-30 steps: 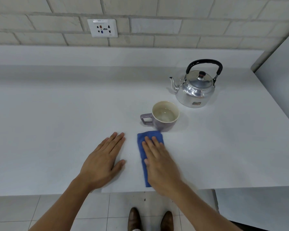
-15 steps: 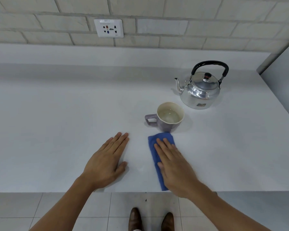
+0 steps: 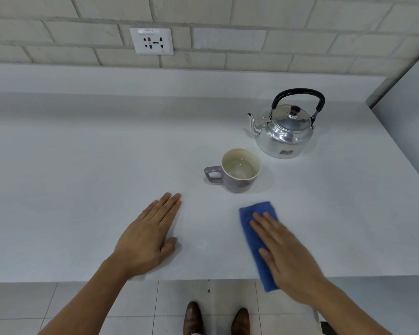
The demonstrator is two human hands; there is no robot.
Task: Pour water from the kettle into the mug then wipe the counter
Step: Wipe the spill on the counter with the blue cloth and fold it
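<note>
While both hands lie flat on the white counter point(image 3: 82, 165), the count is: one steel kettle point(image 3: 284, 131), one lilac mug point(image 3: 237, 170) holding water, one folded blue cloth point(image 3: 254, 238). Right hand point(image 3: 288, 259), fingers point(image 3: 264, 224) spread, presses the cloth, just before the mug. Left hand point(image 3: 148, 238), fingers extended, grips nothing.

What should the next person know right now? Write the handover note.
Left hand: flat on the counter, holding nothing.
Right hand: flat, pressing the blue cloth onto the counter near the front edge; the cloth's near end hangs over the edge.
Kettle: upright at the back right, lid on, spout to the left.
Mug: in front of the kettle, water in it, handle to the left.
Done: pouring.
Left: finish wiping the counter.
</note>
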